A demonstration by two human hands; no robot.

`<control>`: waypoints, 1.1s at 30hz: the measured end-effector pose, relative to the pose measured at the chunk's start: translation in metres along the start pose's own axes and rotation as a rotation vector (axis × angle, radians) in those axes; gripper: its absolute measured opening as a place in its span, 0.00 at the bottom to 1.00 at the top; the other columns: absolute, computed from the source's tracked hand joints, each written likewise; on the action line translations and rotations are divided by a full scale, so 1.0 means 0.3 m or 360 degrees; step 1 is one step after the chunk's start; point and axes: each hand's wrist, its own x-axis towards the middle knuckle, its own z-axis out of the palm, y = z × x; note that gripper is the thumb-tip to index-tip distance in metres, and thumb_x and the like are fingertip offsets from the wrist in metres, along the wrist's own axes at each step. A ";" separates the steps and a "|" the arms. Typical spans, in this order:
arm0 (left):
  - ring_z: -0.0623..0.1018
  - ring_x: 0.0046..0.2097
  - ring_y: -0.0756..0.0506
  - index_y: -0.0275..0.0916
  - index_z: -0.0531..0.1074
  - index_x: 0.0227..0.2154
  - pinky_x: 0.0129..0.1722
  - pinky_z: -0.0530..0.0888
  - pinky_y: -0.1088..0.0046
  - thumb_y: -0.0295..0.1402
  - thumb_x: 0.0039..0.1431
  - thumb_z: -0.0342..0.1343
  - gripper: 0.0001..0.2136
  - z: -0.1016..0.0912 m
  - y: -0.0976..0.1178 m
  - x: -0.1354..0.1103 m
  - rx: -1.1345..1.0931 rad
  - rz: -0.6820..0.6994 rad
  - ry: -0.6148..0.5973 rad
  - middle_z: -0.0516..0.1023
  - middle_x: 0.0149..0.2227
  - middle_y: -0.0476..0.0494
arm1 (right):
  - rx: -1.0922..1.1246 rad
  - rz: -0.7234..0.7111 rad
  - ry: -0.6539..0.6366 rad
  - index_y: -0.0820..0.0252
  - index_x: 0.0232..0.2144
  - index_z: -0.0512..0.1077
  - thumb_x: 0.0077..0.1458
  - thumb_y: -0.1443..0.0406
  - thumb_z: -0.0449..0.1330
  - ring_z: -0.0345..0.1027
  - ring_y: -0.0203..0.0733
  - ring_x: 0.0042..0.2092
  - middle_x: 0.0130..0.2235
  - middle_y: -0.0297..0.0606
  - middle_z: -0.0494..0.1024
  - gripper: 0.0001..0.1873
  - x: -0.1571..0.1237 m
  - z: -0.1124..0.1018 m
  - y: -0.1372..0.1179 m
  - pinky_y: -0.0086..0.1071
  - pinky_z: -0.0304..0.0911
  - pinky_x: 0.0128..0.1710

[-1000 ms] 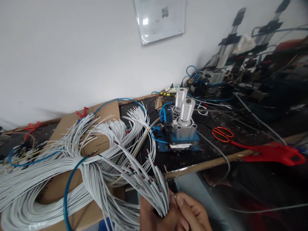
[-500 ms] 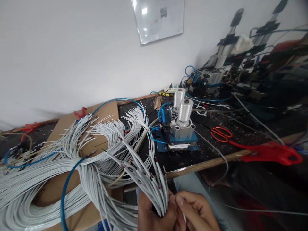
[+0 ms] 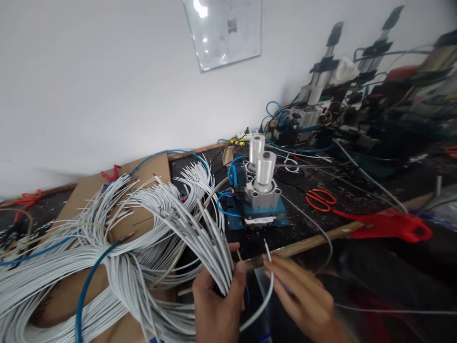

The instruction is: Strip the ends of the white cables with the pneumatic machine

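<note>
Wire pinched near tip by right hand; light, springy. Bundle clenched in left hand; best gripped near ends.

The thin white plastic-coated wires look smooth. The two round silver metal cylinders are shiny. The flat brown cardboard sheet looks matt.

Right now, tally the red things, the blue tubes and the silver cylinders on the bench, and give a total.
Red things: 4, the scissors, the big handle and two ties by the wall.
Blue tubes: 2, one over the cardboard, one through the white wires.
Silver cylinders: 2.
Total: 8.
</note>
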 end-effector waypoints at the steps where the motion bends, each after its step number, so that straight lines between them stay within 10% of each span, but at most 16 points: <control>1: 0.60 0.08 0.51 0.42 0.69 0.30 0.05 0.59 0.80 0.36 0.36 0.54 0.13 0.003 0.015 0.005 -0.0002 0.0021 0.0025 0.60 0.05 0.59 | -0.0042 -0.0024 0.0023 0.49 0.55 0.76 0.61 0.76 0.60 0.85 0.46 0.42 0.44 0.37 0.88 0.24 0.008 0.015 0.021 0.30 0.82 0.45; 33: 0.60 0.09 0.53 0.40 0.69 0.26 0.06 0.58 0.81 0.35 0.38 0.54 0.09 0.033 0.050 0.063 -0.0103 0.0112 0.0087 0.61 0.06 0.58 | -0.0186 0.0222 0.0086 0.57 0.47 0.76 0.67 0.71 0.58 0.84 0.44 0.40 0.40 0.40 0.87 0.10 0.084 0.119 0.083 0.34 0.81 0.41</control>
